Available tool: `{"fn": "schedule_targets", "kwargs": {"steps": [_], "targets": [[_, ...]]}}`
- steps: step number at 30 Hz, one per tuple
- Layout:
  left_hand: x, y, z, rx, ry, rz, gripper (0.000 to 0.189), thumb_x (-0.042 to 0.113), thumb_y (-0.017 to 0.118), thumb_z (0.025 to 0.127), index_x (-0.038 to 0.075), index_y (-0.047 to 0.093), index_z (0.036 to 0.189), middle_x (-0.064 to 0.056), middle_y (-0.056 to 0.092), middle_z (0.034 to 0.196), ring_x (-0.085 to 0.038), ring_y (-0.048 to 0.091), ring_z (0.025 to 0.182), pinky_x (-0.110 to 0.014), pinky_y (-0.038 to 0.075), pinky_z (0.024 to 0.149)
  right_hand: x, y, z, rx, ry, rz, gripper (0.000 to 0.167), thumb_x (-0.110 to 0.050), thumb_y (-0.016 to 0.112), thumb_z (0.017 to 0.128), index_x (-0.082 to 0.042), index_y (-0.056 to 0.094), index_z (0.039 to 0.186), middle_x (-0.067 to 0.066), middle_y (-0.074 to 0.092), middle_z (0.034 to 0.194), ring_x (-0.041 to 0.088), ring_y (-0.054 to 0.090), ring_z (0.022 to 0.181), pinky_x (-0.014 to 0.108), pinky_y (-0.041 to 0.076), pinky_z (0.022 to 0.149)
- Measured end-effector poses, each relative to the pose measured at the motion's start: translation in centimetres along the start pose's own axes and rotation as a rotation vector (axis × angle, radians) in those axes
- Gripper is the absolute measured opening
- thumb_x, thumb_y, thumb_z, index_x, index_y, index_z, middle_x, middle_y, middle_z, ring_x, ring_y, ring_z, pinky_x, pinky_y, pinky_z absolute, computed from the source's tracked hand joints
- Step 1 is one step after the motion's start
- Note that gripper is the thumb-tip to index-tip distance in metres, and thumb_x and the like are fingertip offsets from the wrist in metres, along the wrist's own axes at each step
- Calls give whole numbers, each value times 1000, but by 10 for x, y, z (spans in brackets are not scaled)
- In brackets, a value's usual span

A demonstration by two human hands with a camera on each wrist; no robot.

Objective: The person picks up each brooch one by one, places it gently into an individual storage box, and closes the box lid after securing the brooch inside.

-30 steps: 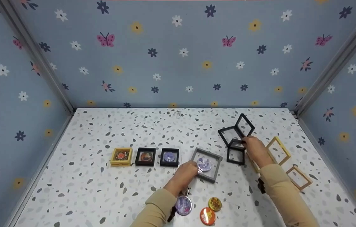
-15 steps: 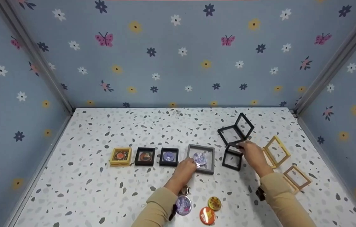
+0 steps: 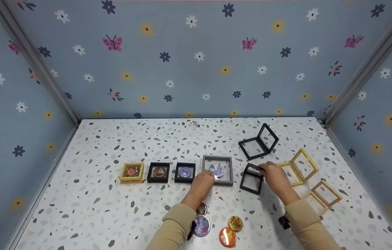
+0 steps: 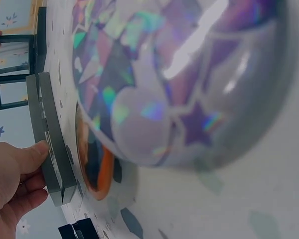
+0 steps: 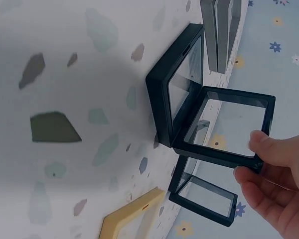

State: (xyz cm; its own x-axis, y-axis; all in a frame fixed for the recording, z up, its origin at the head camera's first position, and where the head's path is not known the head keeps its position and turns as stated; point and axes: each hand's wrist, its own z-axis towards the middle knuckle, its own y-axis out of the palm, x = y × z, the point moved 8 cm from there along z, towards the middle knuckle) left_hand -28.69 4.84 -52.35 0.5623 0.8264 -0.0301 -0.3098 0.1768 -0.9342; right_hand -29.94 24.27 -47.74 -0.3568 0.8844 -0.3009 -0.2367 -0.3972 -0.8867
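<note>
My left hand (image 3: pixel 200 187) grips the near left edge of a grey display frame (image 3: pixel 230 170), which lies flat with a purple-and-white round badge (image 3: pixel 217 170) inside. In the left wrist view, the thumb is on one side of the grey frame (image 4: pixel 52 144) and fingers on the other. To its right, my right hand (image 3: pixel 279 180) pinches the raised half of a hinged black frame (image 3: pixel 252 182). Seen from the right wrist, this black frame (image 5: pixel 229 159) stands open, its clear windows holding nothing. Near my left wrist lies a purple button badge (image 3: pixel 201 225), large in the left wrist view.
Left of the grey frame sit closed frames with badges: one yellow (image 3: pixel 132 172), two black (image 3: pixel 158 172). Open frames stand at right: black (image 3: pixel 258 142), yellow (image 3: pixel 298 168), light wood (image 3: pixel 324 198). Orange (image 3: pixel 227 237) and yellow (image 3: pixel 235 224) badges lie in front.
The grey frame has shifted left and slightly back and turned straighter, in line with the closed frames. My right hand has drawn its black frame forward, away from the black one behind it.
</note>
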Motion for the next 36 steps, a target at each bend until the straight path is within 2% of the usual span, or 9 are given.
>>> {"fn": "schedule_targets", "kwargs": {"steps": [9,14,20,24,29,36], "targets": [[-4,4,4,-62,-36,-20,13,-6,65,65,5,66,73,-6,59,81,-19,55,74,-26,47,65,-20,1,-12,-3,0,-8,7,2,66,74,-4,65,79,5,53,70,24,55,63,37,46,56],[-4,3,5,-44,-35,-4,11,-5,63,67,5,66,72,-6,59,79,-18,54,72,-26,47,64,-29,3,-17,-22,7,11,8,0,66,74,-4,67,82,5,55,72,23,57,65,36,47,59],[-5,2,6,-11,-29,4,9,1,64,68,9,63,66,-4,58,76,-17,53,70,-26,45,62,-38,2,-24,1,-34,18,8,0,67,73,-3,67,81,4,56,71,21,57,63,34,47,57],[-5,1,7,-1,-30,5,8,1,64,67,9,64,67,-4,58,75,-17,53,70,-26,45,61,-45,3,-28,-3,-41,9,10,0,67,74,-2,67,83,4,56,72,21,57,64,33,47,57],[-5,0,7,-5,-35,25,9,-2,65,67,6,65,69,-5,58,75,-19,53,69,-27,46,59,-53,5,-31,-25,-45,22,10,0,66,75,-2,67,85,3,53,71,20,56,64,32,47,57],[-6,1,8,-17,-41,22,9,-2,64,67,7,65,69,-5,58,76,-19,54,70,-27,46,61,-60,7,-33,-14,-57,41,10,0,67,74,-4,67,83,1,51,68,18,54,59,31,45,54]]}}
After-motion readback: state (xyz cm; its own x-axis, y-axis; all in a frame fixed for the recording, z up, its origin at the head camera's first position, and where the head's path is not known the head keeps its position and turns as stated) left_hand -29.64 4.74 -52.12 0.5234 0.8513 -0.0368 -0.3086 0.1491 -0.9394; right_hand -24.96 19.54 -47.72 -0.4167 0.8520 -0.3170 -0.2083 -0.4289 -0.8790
